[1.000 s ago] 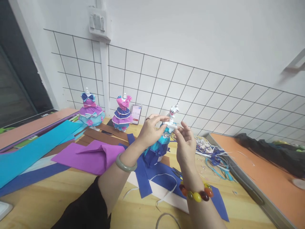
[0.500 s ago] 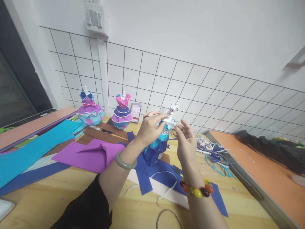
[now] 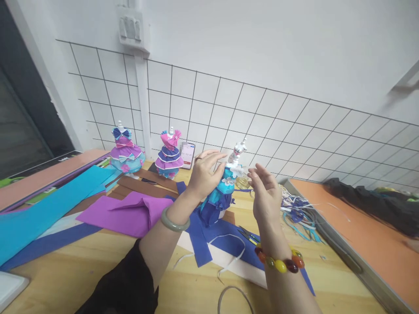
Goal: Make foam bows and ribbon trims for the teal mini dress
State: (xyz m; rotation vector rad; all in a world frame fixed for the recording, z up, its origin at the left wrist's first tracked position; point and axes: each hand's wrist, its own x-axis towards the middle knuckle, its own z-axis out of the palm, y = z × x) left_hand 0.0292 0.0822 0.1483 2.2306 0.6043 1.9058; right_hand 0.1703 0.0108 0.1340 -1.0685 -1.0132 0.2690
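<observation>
A small figure with a white, pointed head wears a dress (image 3: 225, 186) of turquoise and dark blue sheet, standing upright at mid-table. White flower pieces (image 3: 229, 181) sit on its chest and waist. My left hand (image 3: 207, 172) is at the figure's left side, fingers stretched and thumb apart; whether the fingertips touch it I cannot tell. To the figure's right, my right hand (image 3: 266, 192) is held away from it, its fingers loosely bent and apart, with nothing visible in them.
Two dressed figures, one purple and light blue (image 3: 127, 152), one striped (image 3: 169, 157), stand at the back beside a phone (image 3: 187, 156). Purple sheet (image 3: 121, 213) and turquoise sheet (image 3: 59, 192) lie left. Scissors (image 3: 248, 235), ribbon scraps (image 3: 297, 213) and an orange-lined tray (image 3: 366, 240) are right.
My right hand has drawn away from the flower on the figure's chest, to the right. My left hand's fingers have eased back slightly, showing more of the dress.
</observation>
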